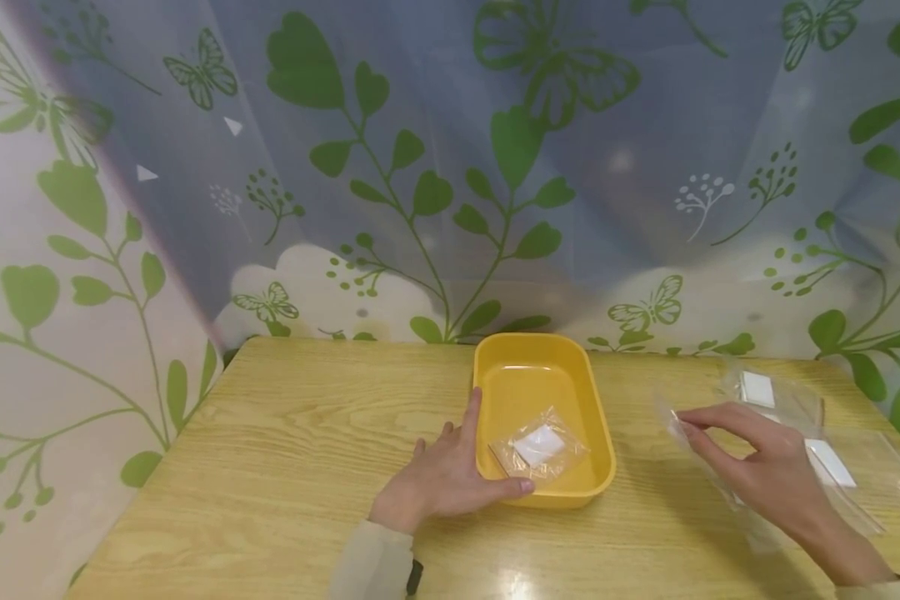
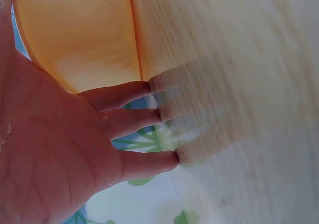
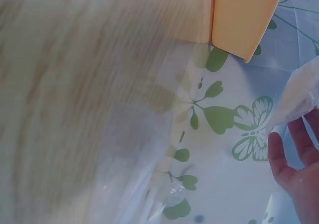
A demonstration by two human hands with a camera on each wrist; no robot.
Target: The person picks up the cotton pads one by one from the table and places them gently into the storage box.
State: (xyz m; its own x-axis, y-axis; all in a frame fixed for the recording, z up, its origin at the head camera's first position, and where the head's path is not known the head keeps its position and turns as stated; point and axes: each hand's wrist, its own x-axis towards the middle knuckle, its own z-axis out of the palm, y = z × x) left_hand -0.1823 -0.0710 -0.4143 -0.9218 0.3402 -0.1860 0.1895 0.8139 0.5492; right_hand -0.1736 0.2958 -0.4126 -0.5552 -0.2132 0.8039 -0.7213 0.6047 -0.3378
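Observation:
My left hand (image 1: 446,475) rests against the near left corner of a yellow plastic tray (image 1: 603,425). Its fingers are extended along the outside, with the thumb over the front rim; in the left wrist view the straight fingertips (image 2: 169,157) meet the tabletop. Inside the tray lies a clear plastic bag (image 1: 570,454) with a white rectangular piece in it. To the right of the tray, above the table, my right hand (image 1: 780,471) pinches another clear bag (image 1: 673,423) between thumb and fingers. The right wrist view shows that bag (image 3: 298,92) at the fingertips, its contents blurred.
More clear bags lie on the right of the wooden table (image 1: 307,433), one with a white piece (image 1: 757,389) at the back and one with a white piece (image 1: 830,463) behind the right hand. A leaf-and-butterfly patterned curtain (image 1: 435,167) hangs along the table's back edge.

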